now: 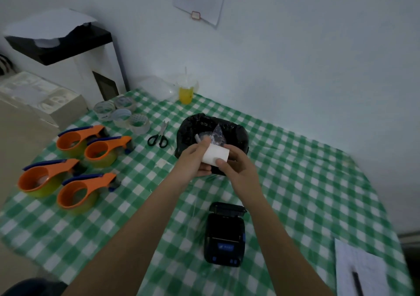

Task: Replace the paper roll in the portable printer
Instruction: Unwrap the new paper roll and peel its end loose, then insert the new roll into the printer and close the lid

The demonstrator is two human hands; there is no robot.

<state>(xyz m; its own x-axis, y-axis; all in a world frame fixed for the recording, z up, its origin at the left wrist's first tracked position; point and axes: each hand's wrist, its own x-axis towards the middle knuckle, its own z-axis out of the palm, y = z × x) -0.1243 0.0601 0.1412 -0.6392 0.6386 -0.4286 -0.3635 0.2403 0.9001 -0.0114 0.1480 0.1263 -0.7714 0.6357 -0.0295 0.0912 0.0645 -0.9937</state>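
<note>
A white paper roll [216,155] is held between both hands above the near rim of a black bag-lined bin [236,134]. My left hand [193,161] wraps the roll's left side from below. My right hand [236,167] grips the right end, its thumb pressed on the front. Crumpled clear wrapping [217,134] sticks up just behind the roll, over the bin. The black portable printer [225,236] lies on the checked cloth nearer to me, lid tilted open at its far end.
Several orange tape dispensers [75,164] sit at the left, clear tape rolls [122,113] and scissors [159,135] behind them. A yellow drink cup [186,91] stands by the wall. A paper sheet with a pen [359,273] lies at the near right table edge.
</note>
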